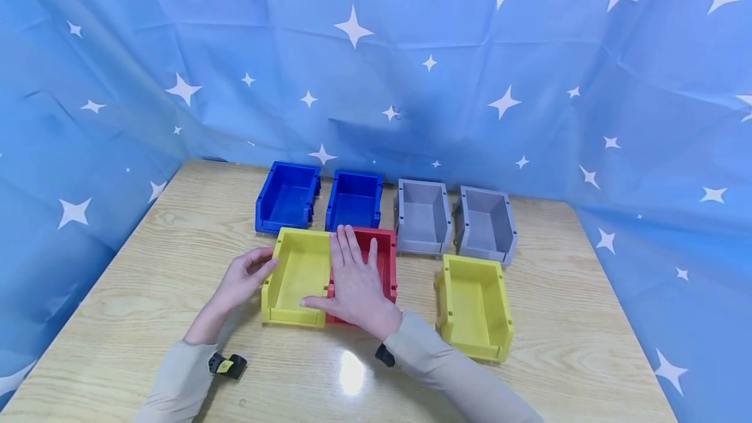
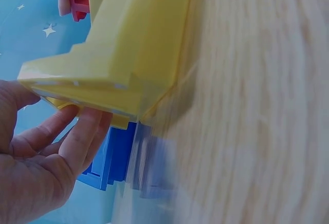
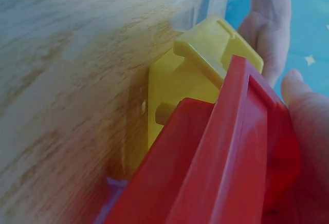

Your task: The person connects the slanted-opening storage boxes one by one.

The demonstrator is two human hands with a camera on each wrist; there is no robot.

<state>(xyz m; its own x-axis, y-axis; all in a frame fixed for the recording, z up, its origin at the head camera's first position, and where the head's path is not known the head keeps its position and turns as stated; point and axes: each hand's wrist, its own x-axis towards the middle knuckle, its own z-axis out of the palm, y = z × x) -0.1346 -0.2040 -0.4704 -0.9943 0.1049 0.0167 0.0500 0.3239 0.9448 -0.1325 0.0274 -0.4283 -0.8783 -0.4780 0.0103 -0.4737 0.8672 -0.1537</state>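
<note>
Seven open-topped plastic bins stand on a light wood-grain table point(image 1: 558, 344): one red, two yellow, two blue and two grey. The landmark is the red plastic bin point(image 1: 386, 269), partly under the person's right hand point(image 1: 358, 289). That hand is spread flat, fingers straight and thumb held out to the left; whether its palm presses on the rim cannot be told.

Directly left of the red bin is the first yellow plastic bin point(image 1: 298, 276), side by side with it; the right hand covers part of the seam, so whether the walls meet cannot be made out. The person's left hand point(image 1: 241, 281) touches this yellow bin's outer left wall with relaxed, slightly bent fingers.

Just beyond the red bin, slightly left, is one blue plastic bin point(image 1: 354, 204), and farther left a second blue bin point(image 1: 288, 201). Beyond the red bin to the right stand the nearer grey plastic bin point(image 1: 423, 217) and, farther right, another grey bin point(image 1: 486, 224). The second yellow bin point(image 1: 476, 305) is to the right of the red bin, well apart.

Much of the red bin's interior is hidden by the right hand. The left wrist view catches only its corner, with a blue bin partly covered; the right wrist view cuts it off at the bottom edge, beside a bluish patch too blurred to identify.
</note>
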